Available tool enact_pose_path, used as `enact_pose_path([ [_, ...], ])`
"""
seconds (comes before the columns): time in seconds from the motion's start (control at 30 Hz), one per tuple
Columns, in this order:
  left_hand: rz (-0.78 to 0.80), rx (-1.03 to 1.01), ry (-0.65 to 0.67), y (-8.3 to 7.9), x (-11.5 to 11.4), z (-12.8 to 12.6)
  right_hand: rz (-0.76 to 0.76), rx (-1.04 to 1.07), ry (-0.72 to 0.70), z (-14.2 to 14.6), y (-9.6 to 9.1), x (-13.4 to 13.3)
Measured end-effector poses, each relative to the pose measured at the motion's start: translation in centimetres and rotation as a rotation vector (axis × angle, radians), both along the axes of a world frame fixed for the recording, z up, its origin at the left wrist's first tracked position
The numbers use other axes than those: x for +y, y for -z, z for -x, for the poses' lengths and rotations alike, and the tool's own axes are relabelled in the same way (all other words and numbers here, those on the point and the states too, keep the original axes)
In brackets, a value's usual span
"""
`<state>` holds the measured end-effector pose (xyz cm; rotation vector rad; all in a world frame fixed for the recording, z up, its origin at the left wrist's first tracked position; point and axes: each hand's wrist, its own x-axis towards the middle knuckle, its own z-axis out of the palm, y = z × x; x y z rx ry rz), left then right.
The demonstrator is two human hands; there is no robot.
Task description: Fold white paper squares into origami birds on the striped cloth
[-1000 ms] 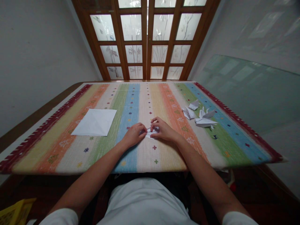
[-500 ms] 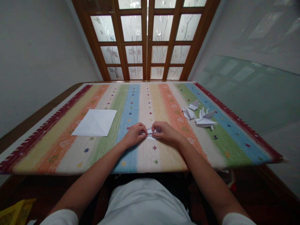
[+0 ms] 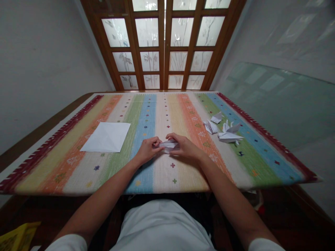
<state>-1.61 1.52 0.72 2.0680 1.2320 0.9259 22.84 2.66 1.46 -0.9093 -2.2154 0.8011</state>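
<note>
A narrow folded piece of white paper (image 3: 169, 145) lies on the striped tablecloth between my hands. My left hand (image 3: 148, 150) pinches its left end, and my right hand (image 3: 184, 147) holds its right end, with the fingers hiding part of the fold. To the left, a flat square of creased white paper (image 3: 106, 137) lies apart from both hands. To the right are a white origami crane (image 3: 229, 136) and two smaller folded paper pieces (image 3: 210, 127).
The table is covered by a multicoloured striped cloth (image 3: 172, 181) with a red border. Glazed wooden doors (image 3: 162, 45) stand beyond its far end, a glass pane (image 3: 277, 104) leans at the right, and a yellow object (image 3: 18, 238) lies low at the left.
The folded paper shows wider between my hands, and my fingers have shifted along it. The flat square, crane and other paper pieces have not moved.
</note>
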Motion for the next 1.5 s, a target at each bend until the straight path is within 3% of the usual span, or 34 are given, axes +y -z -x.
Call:
enact_pose_path([
  [0.07, -0.035, -0.032, -0.005, -0.1, -0.1, 0.0, 0.001, 0.002, -0.024, -0.1, -0.1, 0.0],
  [0.23, -0.106, -0.107, -0.007, -0.2, -0.6, -0.1, -0.045, -0.042, 0.077, 0.0, -0.1, 0.1],
  [0.47, -0.362, -0.033, 0.045, 0.6, 0.0, 0.1, -0.427, -0.12, 0.159, 1.1, 0.2, -0.2],
  [0.6, -0.446, 0.091, 0.076, 0.8, 0.4, 0.3, -0.494, -0.246, 0.133, 1.4, 0.2, -0.1],
  [0.87, -0.291, 0.307, 0.158, 1.0, 0.6, 0.4, -0.235, -0.288, -0.005, 0.5, 0.4, 0.0],
  [1.0, -0.206, 0.352, 0.193, 0.6, 0.3, 0.7, -0.191, -0.316, 0.01, 0.6, 0.4, -0.1],
  [1.2, -0.2, 0.389, 0.176, 0.2, 0.1, 0.9, -0.147, -0.299, 0.031, 0.7, 0.4, 0.2],
  [1.37, -0.133, 0.398, 0.141, 0.6, 0.6, 0.7, -0.017, -0.209, 0.111, 0.7, 1.3, 0.7],
  [1.5, -0.08, 0.363, 0.099, 0.9, 0.9, 0.6, -0.051, -0.107, 0.13, 0.6, 2.2, 1.3],
])
